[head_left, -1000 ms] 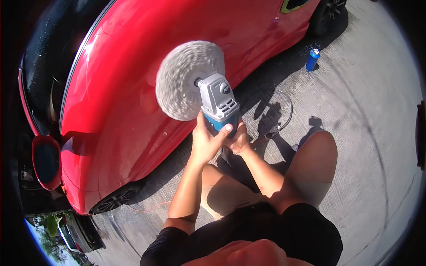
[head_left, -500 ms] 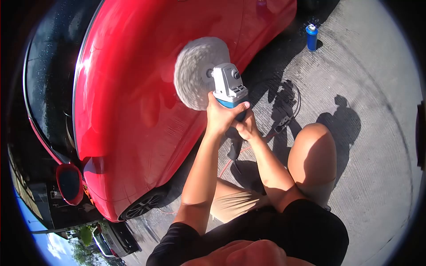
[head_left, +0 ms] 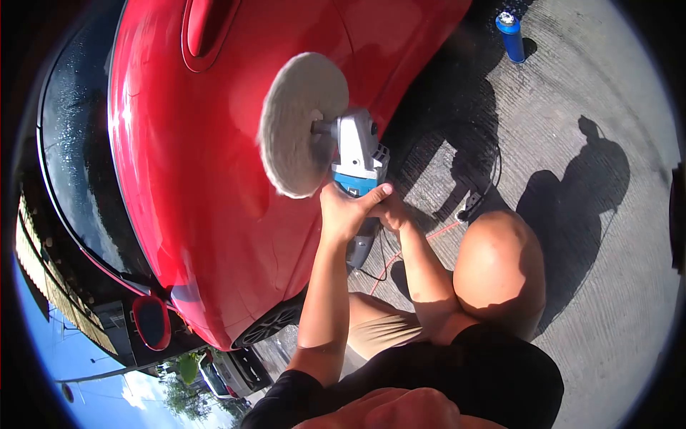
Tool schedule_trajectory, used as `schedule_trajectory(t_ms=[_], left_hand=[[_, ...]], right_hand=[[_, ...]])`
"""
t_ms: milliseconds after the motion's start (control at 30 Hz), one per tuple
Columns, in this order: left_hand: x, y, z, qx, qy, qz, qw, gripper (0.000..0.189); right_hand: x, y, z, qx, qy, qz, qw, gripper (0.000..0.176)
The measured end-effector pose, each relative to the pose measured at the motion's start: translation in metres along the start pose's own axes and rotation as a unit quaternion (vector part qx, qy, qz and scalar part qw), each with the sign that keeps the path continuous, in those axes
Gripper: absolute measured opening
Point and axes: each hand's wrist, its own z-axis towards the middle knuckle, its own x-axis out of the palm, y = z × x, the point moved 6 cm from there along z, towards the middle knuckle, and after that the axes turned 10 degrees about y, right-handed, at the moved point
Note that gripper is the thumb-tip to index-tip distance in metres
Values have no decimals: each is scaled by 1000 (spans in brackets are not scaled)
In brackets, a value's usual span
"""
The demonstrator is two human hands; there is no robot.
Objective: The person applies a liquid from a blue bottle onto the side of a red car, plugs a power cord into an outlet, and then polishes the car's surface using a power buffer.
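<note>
A power polisher (head_left: 355,154) with a grey head and blue body is held in both hands. Its round whitish pad (head_left: 300,125) faces the side of a red car (head_left: 214,179) and seems to touch or nearly touch the panel. My left hand (head_left: 346,209) is wrapped round the blue body just behind the grey head. Close beside it, my right hand (head_left: 391,213) grips the same tool from the other side, its fingers partly hidden. The dark rear end of the polisher points down towards my lap.
A blue bottle (head_left: 511,41) with a whitish top stands on the concrete ground (head_left: 607,286). An orange cord (head_left: 436,232) runs to a plug connection (head_left: 468,206) near my raised knee (head_left: 500,272). The car's mirror (head_left: 151,322) juts out at lower left; another vehicle (head_left: 232,372) is beyond.
My view has shifted, bringing the car's handle area into sight. The polisher and both hands have moved slightly left and down, and the pad is tilted more edge-on.
</note>
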Motion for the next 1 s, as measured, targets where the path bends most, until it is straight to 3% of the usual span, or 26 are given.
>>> schedule_trajectory(t_ms=[33, 67, 133, 233, 333, 433, 633, 833, 1000], left_hand=[[-2, -19, -16, 42, -44, -42, 997, 65], [-9, 4, -25, -9, -34, -37, 999, 71], [-21, 4, -33, 34, -69, -32, 997, 78], [-21, -10, -27, 4, -22, -61, 998, 79], [-7, -30, 2, -46, 8, -76, 996, 76], [16, -69, 39, 18, 36, -115, 993, 70], [37, -102, 55, 22, 42, -148, 988, 62], [32, -81, 26, 12, 7, -155, 988, 52], [30, -69, 3, 37, -26, -212, 976, 59]], right_hand=[[7, -8, -1, 6, -4, 3, 1000, 73], [15, -16, -1, 11, -8, 7, 1000, 77], [29, -20, 3, 36, 25, -6, 999, 80], [27, -5, 7, 21, 12, -8, 1000, 80], [10, 31, 13, -37, -31, 41, 998, 75], [-8, 90, 14, -90, -75, -8, 993, 67], [-17, 135, 8, -59, -113, -28, 992, 68], [-13, 115, 2, -22, -23, -50, 998, 75], [-5, 121, -3, -14, 2, -133, 991, 83]])
